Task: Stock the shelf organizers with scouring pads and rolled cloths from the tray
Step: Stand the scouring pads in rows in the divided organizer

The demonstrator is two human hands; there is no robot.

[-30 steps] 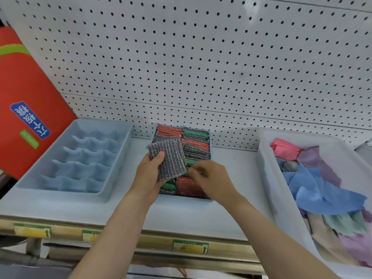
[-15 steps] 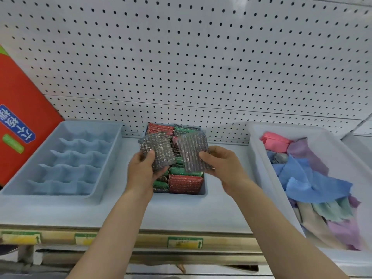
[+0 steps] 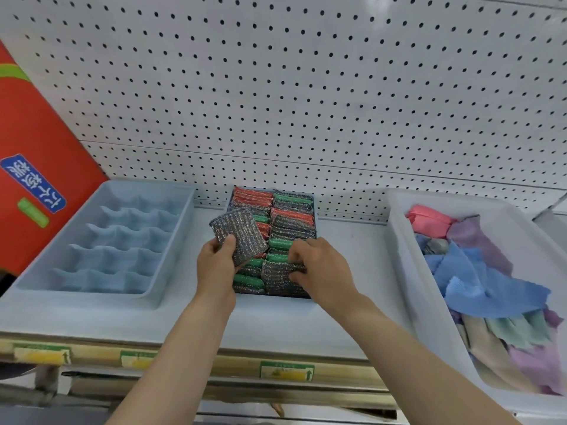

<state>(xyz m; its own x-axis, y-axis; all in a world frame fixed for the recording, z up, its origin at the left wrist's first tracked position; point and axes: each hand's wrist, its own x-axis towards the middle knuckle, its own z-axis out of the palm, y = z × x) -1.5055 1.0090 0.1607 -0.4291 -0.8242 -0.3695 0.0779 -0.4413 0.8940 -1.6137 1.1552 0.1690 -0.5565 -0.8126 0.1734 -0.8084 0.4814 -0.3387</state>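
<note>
Pads mostly stocked in dark narrow organizer (image 3: 308,297): left hand (image 3: 214,268) grip clamped on grey metallic scouring pad (image 3: 241,233), right hand (image 3: 322,268) grip pinching another grey pad (image 3: 277,276) into place; pale-blue compartmented plastic organizer (image 3: 171,262) bare, loose coloured cloths (image 3: 491,289) unrolled in white plastic tray (image 3: 408,265).

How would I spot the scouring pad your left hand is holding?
Find the small box of scouring pads mid-shelf, between the blue divided tray and the white bin of cloths. The silver-grey pad is above its left side, gripped by the left hand, the only pad lifted clear.
</note>
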